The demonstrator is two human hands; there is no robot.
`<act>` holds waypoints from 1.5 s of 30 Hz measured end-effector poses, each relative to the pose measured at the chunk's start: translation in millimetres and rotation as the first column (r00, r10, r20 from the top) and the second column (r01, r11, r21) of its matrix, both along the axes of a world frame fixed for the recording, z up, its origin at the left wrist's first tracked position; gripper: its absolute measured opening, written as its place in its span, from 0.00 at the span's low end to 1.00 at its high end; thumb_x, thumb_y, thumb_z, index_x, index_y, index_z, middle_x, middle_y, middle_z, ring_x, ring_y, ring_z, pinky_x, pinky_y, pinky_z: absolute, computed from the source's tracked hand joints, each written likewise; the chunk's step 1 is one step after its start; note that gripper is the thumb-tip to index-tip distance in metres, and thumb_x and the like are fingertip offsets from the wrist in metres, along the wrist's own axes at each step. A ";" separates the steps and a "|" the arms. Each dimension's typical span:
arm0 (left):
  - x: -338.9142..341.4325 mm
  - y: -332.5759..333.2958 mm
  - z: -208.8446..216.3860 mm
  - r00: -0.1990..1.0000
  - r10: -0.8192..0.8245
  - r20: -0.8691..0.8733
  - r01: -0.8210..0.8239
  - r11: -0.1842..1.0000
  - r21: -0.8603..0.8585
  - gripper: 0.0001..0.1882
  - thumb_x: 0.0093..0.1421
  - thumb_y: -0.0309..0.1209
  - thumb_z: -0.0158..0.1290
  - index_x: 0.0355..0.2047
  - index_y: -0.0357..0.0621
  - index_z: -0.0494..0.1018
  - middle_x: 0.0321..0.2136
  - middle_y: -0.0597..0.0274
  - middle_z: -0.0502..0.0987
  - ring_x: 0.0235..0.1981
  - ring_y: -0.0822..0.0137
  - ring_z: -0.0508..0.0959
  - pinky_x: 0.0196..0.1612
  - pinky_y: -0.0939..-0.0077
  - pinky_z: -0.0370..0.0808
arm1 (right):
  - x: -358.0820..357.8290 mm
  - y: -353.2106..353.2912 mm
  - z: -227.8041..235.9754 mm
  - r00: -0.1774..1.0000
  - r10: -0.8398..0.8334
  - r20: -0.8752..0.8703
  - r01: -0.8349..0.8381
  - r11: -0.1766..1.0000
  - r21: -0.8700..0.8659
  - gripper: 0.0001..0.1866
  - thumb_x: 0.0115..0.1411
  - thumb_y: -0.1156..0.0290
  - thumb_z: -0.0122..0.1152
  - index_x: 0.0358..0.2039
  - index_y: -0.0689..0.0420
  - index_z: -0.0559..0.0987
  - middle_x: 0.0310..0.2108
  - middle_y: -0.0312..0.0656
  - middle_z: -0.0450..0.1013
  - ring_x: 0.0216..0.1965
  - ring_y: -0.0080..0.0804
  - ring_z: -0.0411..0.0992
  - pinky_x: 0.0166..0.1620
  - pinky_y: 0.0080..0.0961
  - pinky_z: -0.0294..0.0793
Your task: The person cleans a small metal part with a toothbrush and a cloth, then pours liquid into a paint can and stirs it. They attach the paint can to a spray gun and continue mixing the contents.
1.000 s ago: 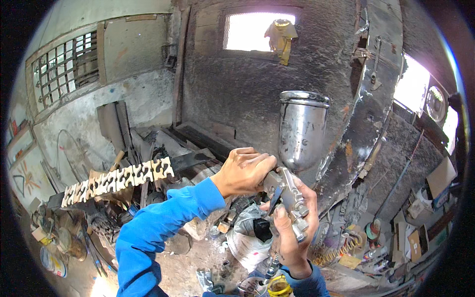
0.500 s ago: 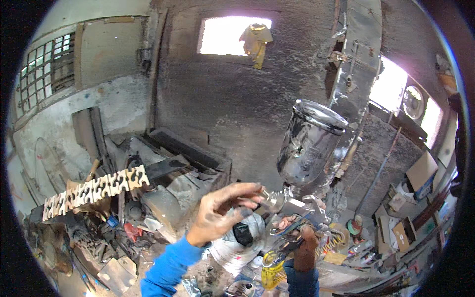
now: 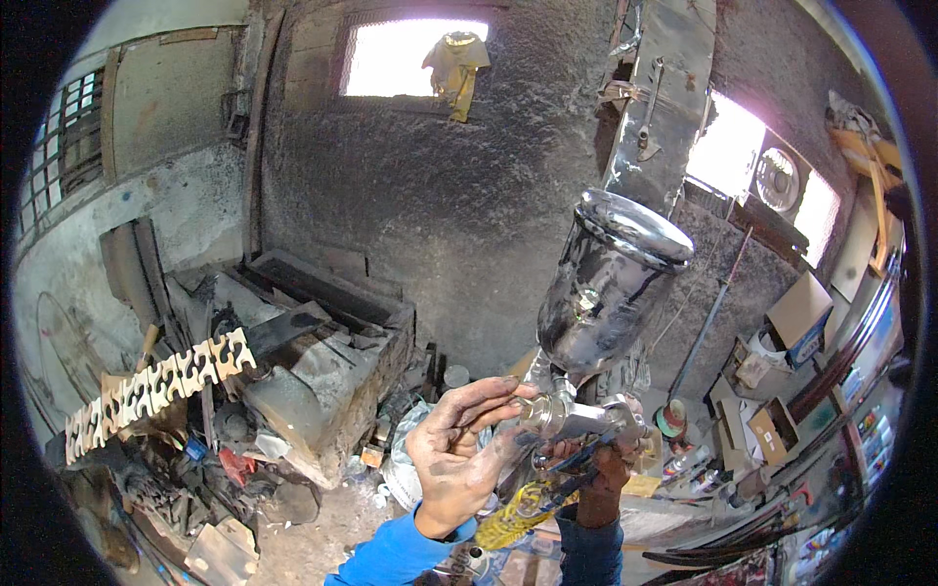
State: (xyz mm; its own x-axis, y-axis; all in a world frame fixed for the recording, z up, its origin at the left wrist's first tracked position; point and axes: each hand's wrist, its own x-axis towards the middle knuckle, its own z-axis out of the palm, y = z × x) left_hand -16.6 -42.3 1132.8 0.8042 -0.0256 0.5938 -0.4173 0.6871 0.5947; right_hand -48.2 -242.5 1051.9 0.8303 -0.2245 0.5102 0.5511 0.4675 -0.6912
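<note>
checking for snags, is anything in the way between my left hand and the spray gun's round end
Nothing visible stands between your left hand and the round end of the spray gun; the fingertips are right at it, contact unclear. The metal cup sits above.

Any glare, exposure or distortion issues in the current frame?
In the head view, the back window and side window blow out to white; the metal cup shows bright reflections; the right hand looks dark, apparently shaded; the fisheye image falls to black at the corners.
</note>
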 end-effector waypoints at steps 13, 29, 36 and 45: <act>40.6 10.2 -4.9 0.990 -0.054 -0.132 0.067 0.992 0.103 0.23 0.62 0.30 0.56 0.55 0.33 0.67 0.45 0.51 0.79 0.47 0.72 0.76 0.51 0.77 0.73 | 20.5 43.8 55.2 0.992 0.051 0.113 -0.032 0.986 -0.166 0.32 0.54 0.79 0.62 0.59 0.64 0.62 0.42 0.53 0.74 0.41 0.38 0.76 0.46 0.42 0.79; 28.7 11.8 -72.4 0.791 -0.516 -0.330 0.591 0.784 0.190 0.25 0.63 0.27 0.50 0.60 0.33 0.63 0.54 0.50 0.72 0.50 0.58 0.77 0.56 0.66 0.72 | 55.5 55.1 99.8 0.971 -0.131 0.200 0.168 0.969 -0.181 0.29 0.64 0.75 0.56 0.63 0.59 0.59 0.43 0.48 0.73 0.43 0.35 0.75 0.47 0.40 0.80; 19.2 -33.2 -103.8 0.832 -0.449 -0.326 0.490 0.870 0.051 0.15 0.62 0.28 0.56 0.48 0.39 0.71 0.37 0.65 0.79 0.37 0.77 0.77 0.41 0.83 0.73 | 50.6 64.2 101.7 0.950 -0.181 0.255 0.242 0.942 -0.234 0.29 0.63 0.76 0.56 0.63 0.62 0.58 0.42 0.47 0.73 0.40 0.35 0.76 0.46 0.36 0.79; 11.1 -39.0 -105.0 0.830 -0.508 -0.230 0.553 0.803 0.223 0.13 0.66 0.27 0.49 0.48 0.32 0.72 0.39 0.64 0.78 0.39 0.77 0.76 0.45 0.82 0.72 | 30.1 60.4 111.9 0.923 -0.306 0.232 0.382 0.798 -0.467 0.26 0.63 0.71 0.57 0.59 0.66 0.65 0.39 0.46 0.75 0.35 0.29 0.76 0.39 0.26 0.78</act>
State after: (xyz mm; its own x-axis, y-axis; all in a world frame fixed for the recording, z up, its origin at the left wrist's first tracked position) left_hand -5.5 -81.3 1027.9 0.6955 -0.6148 0.3719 0.0762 0.5777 0.8127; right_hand -18.1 -182.1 1163.8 0.6594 -0.1679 0.7328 0.7165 -0.1548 -0.6802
